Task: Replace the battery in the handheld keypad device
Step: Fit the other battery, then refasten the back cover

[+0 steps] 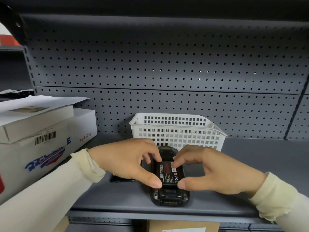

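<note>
A black handheld device [169, 197] lies face down on the grey shelf [242, 178], its back compartment uncovered. A black battery [168, 173] with white and red print sits in that compartment. My left hand [128, 162] pinches the battery's left side, thumb at its near edge and fingers at its far edge. From the right, my right hand [215, 173] grips the battery the same way. A flat black piece [119, 179], possibly the back cover, lies on the shelf under my left hand, mostly hidden.
A white plastic basket [177, 129] stands just behind the device against the perforated back panel [167, 64]. White cardboard boxes [33, 136] are stacked at the left. Below the shelf edge a brown carton [182, 226] shows.
</note>
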`<state>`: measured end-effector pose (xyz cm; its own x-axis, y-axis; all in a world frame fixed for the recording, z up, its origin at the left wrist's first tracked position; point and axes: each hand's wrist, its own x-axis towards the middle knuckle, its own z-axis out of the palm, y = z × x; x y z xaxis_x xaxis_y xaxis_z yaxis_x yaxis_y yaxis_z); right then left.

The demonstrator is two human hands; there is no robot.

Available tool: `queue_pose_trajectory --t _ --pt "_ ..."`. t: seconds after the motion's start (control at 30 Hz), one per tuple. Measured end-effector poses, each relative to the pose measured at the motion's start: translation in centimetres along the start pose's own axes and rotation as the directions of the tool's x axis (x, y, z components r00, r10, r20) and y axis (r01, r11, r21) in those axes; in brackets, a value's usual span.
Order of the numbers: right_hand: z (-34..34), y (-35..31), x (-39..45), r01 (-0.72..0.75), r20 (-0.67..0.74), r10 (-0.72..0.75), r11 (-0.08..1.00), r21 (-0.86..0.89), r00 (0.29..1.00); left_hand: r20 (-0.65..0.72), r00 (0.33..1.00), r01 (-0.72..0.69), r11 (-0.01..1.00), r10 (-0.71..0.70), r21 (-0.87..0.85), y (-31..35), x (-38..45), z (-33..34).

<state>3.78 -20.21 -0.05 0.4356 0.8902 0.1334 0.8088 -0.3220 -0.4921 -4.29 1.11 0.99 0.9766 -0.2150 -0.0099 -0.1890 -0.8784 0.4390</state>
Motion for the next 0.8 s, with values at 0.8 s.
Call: queue_pose_trajectory --t 0.8 --pt "0.4 -0.5 -0.2 -0.026 -0.002 0.026 0.994 -0.107 1.000 -0.040 0.999 0.040 0.998 -0.038 0.053 -0.1 -0.4 1.2"
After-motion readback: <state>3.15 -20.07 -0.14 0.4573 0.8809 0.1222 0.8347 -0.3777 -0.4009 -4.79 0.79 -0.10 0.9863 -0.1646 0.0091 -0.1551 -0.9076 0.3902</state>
